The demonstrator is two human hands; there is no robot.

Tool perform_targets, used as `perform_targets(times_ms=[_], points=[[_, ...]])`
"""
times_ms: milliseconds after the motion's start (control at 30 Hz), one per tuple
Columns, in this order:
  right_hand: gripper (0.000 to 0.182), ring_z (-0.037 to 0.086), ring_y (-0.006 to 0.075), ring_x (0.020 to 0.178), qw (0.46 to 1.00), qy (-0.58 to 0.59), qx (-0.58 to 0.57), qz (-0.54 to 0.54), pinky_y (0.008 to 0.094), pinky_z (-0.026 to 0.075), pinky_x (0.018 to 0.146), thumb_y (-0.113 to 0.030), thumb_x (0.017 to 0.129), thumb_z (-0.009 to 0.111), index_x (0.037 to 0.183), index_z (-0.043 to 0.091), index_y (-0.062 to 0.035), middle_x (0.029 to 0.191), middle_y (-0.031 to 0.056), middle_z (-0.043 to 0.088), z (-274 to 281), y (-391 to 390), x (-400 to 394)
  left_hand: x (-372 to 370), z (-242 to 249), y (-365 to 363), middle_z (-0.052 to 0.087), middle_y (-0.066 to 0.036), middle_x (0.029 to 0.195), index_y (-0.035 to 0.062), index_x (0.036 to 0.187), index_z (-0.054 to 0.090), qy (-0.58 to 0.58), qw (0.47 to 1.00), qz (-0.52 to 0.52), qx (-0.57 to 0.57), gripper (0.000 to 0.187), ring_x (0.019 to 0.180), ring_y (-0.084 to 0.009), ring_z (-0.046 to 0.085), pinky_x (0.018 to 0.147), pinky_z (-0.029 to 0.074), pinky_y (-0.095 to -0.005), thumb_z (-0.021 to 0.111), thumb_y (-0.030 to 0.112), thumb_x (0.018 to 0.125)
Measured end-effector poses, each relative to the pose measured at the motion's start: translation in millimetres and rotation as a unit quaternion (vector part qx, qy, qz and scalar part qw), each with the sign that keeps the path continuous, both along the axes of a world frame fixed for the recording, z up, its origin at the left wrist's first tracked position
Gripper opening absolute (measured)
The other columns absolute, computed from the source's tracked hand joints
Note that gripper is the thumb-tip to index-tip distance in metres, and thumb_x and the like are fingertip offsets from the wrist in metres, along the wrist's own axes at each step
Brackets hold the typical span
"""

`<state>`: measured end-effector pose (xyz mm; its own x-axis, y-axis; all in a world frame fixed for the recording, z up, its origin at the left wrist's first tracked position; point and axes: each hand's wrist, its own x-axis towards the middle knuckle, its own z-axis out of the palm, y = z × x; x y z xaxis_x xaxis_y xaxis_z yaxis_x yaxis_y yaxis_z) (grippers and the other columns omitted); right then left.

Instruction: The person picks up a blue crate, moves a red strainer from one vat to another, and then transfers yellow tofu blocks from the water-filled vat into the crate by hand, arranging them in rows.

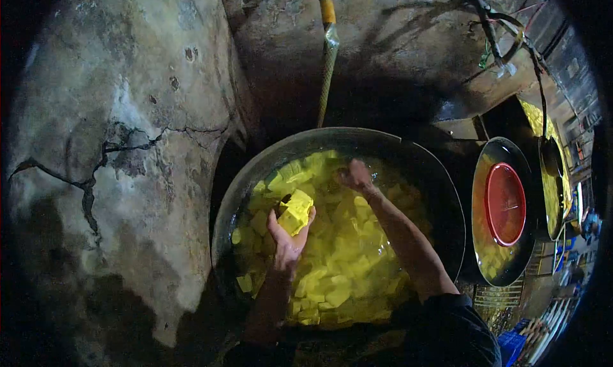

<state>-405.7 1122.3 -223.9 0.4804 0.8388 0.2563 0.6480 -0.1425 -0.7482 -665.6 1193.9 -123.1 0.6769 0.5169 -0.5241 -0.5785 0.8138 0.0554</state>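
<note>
A large round vat (340, 133) holds water with many yellow, tofu-like blocks (332, 290) lying under the surface. My left hand (288, 244) is palm up above the water, its fingers cupped around a yellow block (296, 212). That block has uneven edges and a dark spot at its upper left. Across the vat, my right hand (357, 177) is at the water near the far side, over more blocks. Its fingers are blurred, so I cannot make out whether they hold anything.
At the right stands a second dark tub (491, 268) of water and yellow pieces, with a red basin (506, 204) floating in it. A hose (327, 73) hangs behind the vat. A cracked wall (128, 175) rises at the left. Blue crates (511, 348) sit lower right.
</note>
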Motion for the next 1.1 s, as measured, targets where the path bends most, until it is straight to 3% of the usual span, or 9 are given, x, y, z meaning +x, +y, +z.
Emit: perform_targets(times_ms=[267, 400, 500, 567, 667, 833, 933, 1033, 1100], points=[[0.029, 0.060, 0.0247, 0.066, 0.994, 0.013, 0.091, 0.066, 0.0343, 0.047, 0.059, -0.025, 0.068, 0.068, 0.088, 0.064, -0.0054, 0.077, 0.0122, 0.063, 38.5, 95.5, -56.2, -1.0, -4.4, 4.8, 0.051, -0.011, 0.121, 0.0082, 0.119, 0.048, 0.144, 0.982, -0.031, 0.118, 0.053, 0.105, -0.0279, 0.053, 0.089, 0.041, -0.0426, 0.037, 0.048, 0.086], [0.027, 0.059, 0.0118, 0.074, 0.949, 0.072, -0.282, 0.119, 0.0280, 0.047, 0.060, -0.023, 0.074, 0.066, 0.089, 0.064, -0.0007, 0.088, 0.0106, 0.066, 10.8, 93.7, -65.9, -10.2, -4.4, 4.2, 0.054, -0.009, 0.116, 0.0075, 0.118, 0.049, 0.206, 0.973, -0.028, 0.096, 0.051, 0.102, -0.0278, 0.054, 0.085, 0.045, -0.0415, 0.039, 0.047, 0.086], [0.026, 0.059, 0.0132, 0.070, 0.928, 0.281, 0.151, 0.191, 0.0266, 0.046, 0.057, -0.021, 0.075, 0.065, 0.093, 0.063, -0.0022, 0.083, 0.0055, 0.066, 24.0, 49.9, -64.1, -13.2, -12.4, 7.7, 0.055, -0.009, 0.113, 0.0077, 0.113, 0.050, 0.086, 0.985, 0.000, 0.148, 0.046, 0.098, -0.0285, 0.055, 0.084, 0.045, -0.0435, 0.043, 0.044, 0.085], [0.036, 0.063, 0.0182, 0.076, 0.862, 0.492, 0.036, 0.117, 0.0306, 0.051, 0.063, -0.010, 0.074, 0.065, 0.106, 0.056, 0.0014, 0.089, 0.0093, 0.066, 79.3, 19.2, -67.9, -10.0, -7.4, 7.2, 0.056, -0.009, 0.110, 0.0079, 0.109, 0.052, 0.050, 0.996, -0.025, 0.075, 0.041, 0.096, -0.0284, 0.055, 0.083, 0.045, -0.0442, 0.046, 0.040, 0.085], [0.035, 0.063, 0.0155, 0.078, 0.912, 0.392, -0.098, 0.078, 0.0272, 0.050, 0.062, -0.012, 0.074, 0.066, 0.104, 0.056, 0.0043, 0.092, 0.0115, 0.066, 193.8, -30.6, -96.2, 3.6, 1.6, -6.2, 0.060, -0.008, 0.099, 0.0071, 0.100, 0.055, 0.093, 0.994, -0.024, 0.059, 0.029, 0.086, -0.0255, 0.058, 0.075, 0.047, -0.0414, 0.048, 0.031, 0.085], [0.032, 0.057, 0.0066, 0.057, 0.927, 0.356, -0.113, 0.036, 0.0199, 0.039, 0.042, -0.019, 0.073, 0.070, 0.095, 0.061, 0.0016, 0.073, 0.0058, 0.066, 250.9, -90.1, -137.3, 33.1, 6.9, -43.1, 0.063, -0.005, 0.087, 0.0074, 0.091, 0.060, 0.022, 0.991, -0.088, 0.097, 0.025, 0.080, -0.0217, 0.060, 0.075, 0.049, -0.0341, 0.053, 0.029, 0.080], [0.032, 0.059, 0.0155, 0.070, 0.990, 0.136, -0.043, 0.005, 0.0293, 0.046, 0.060, -0.022, 0.076, 0.068, 0.096, 0.060, 0.0014, 0.081, 0.0096, 0.064, 227.1, -119.6, -145.5, 41.7, 24.3, -73.9, 0.063, -0.007, 0.086, 0.0075, 0.091, 0.061, -0.105, 0.976, -0.149, 0.117, 0.029, 0.079, -0.0212, 0.060, 0.073, 0.049, -0.0342, 0.052, 0.033, 0.080], [0.043, 0.058, 0.0205, 0.086, 0.943, 0.328, 0.017, -0.048, 0.0312, 0.045, 0.072, -0.024, 0.076, 0.068, 0.107, 0.054, 0.0006, 0.099, 0.0143, 0.060, 236.1, -158.6, -159.8, 52.8, 30.3, -104.6, 0.061, -0.006, 0.086, 0.0077, 0.090, 0.059, -0.093, 0.969, -0.202, 0.107, 0.029, 0.082, -0.0213, 0.058, 0.074, 0.047, -0.0361, 0.052, 0.034, 0.080], [0.047, 0.055, 0.0234, 0.096, 0.975, 0.201, -0.006, -0.093, 0.0332, 0.044, 0.079, -0.025, 0.076, 0.068, 0.111, 0.051, 0.0000, 0.106, 0.0172, 0.056, 261.5, -174.3, -170.4, 54.5, 32.8, -128.8, 0.059, -0.004, 0.083, 0.0096, 0.089, 0.058, -0.048, 0.961, -0.251, 0.108, 0.026, 0.082, -0.0211, 0.057, 0.076, 0.046, -0.0362, 0.054, 0.034, 0.081]])
